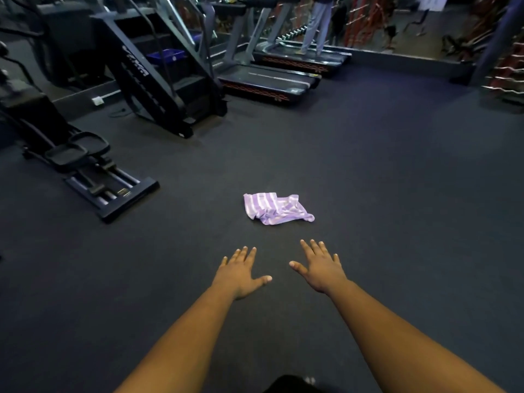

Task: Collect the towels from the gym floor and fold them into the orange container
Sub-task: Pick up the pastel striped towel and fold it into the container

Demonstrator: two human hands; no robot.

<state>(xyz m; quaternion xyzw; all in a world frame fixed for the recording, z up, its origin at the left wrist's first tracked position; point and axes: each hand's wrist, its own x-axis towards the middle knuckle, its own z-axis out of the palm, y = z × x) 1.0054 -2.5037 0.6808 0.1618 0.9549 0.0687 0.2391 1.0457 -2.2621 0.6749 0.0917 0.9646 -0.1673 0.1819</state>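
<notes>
A crumpled purple-and-white striped towel (pixel 276 209) lies on the dark gym floor (pixel 397 194) ahead of me. My left hand (pixel 241 272) and my right hand (pixel 320 268) stretch forward side by side, palms down, fingers spread and straight. Both hold nothing. They hang short of the towel, nearer to me than it, apart from it. No orange container shows in the head view.
A stepper machine (pixel 85 171) stands at the left and a stair climber (pixel 158 75) behind it. Treadmills (pixel 263 80) line the back, with a person (pixel 316 26) standing on one. Weight racks (pixel 507 66) fill the far right. A blue basket (pixel 166 56) sits behind the stair climber.
</notes>
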